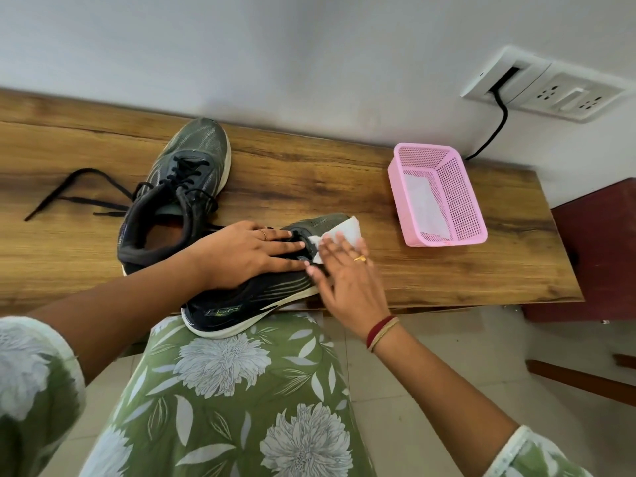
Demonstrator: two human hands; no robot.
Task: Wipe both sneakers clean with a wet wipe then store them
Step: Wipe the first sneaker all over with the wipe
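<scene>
Two dark grey-green sneakers with white soles lie on a wooden table (344, 173). The near sneaker (254, 304) lies across the table's front edge, its heel over my lap. My left hand (241, 253) rests flat on its top, fingers straight. My right hand (340, 273) presses a white wet wipe (346, 230) against its toe area with straight fingers. The far sneaker (179, 187) stands upright behind, toe toward the wall, its black laces trailing left.
A pink mesh basket (461, 201) with a white wipe inside sits at the table's right. A wall socket panel (550, 87) with a black cable is above it. A dark red piece of furniture (599, 249) stands to the right; tiled floor lies below.
</scene>
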